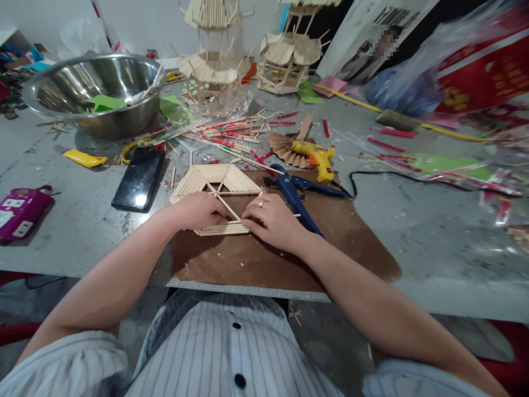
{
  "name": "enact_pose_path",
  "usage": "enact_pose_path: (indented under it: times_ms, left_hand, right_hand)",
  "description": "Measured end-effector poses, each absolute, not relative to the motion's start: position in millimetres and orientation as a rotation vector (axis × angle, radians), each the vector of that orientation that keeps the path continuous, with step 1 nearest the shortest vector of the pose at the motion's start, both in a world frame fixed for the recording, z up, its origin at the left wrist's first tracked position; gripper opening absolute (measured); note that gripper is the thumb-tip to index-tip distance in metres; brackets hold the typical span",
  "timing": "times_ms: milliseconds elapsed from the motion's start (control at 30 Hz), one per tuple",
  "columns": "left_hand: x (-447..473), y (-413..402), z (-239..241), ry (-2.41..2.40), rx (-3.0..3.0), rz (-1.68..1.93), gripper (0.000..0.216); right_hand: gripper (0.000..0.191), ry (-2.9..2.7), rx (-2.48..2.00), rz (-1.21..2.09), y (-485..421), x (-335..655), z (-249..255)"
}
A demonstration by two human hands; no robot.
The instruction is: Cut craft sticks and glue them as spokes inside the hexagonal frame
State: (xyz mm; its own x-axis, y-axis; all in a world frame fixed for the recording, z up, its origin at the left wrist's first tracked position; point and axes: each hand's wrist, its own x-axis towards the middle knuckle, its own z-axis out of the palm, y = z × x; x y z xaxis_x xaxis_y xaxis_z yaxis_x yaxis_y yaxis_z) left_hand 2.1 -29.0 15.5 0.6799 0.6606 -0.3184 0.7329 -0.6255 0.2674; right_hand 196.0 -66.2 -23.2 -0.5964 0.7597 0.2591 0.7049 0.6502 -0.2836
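A six-sided frame of thin wooden sticks (pixel 243 175) lies on a brown sheet, with rows of sticks filling its far and side panels. Crossed sticks span its middle. My left hand (pixel 200 210) rests over its near-left part, fingers curled down onto the frame. At the near-right corner, my right hand (pixel 273 220) pinches at a thin wooden stick (pixel 297 215), whose end pokes out to the right of the hand. Several sticks form a short row along the near edge (pixel 223 229), between the two hands. The fingertips are partly hidden.
Right of the frame lie a blue-handled cutter (pixel 303 212) and a yellow glue gun (pixel 316 157) with a black cord. A phone (pixel 138 179), yellow knife (pixel 85 158), purple power strip (pixel 25 212) and steel bowl (pixel 99 124) stand left. Stick towers (pixel 212 74) and loose sticks are behind.
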Motion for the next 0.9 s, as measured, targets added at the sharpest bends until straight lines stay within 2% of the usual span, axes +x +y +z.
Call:
enact_pose_path:
  times_ms: [900]
  left_hand:
    - [2.1,-28.5,15.0,1.102,2.543,-0.25,0.024]
  right_hand:
    - [0.018,-2.483,-1.146,0.248,-65.6,196.3,-24.0]
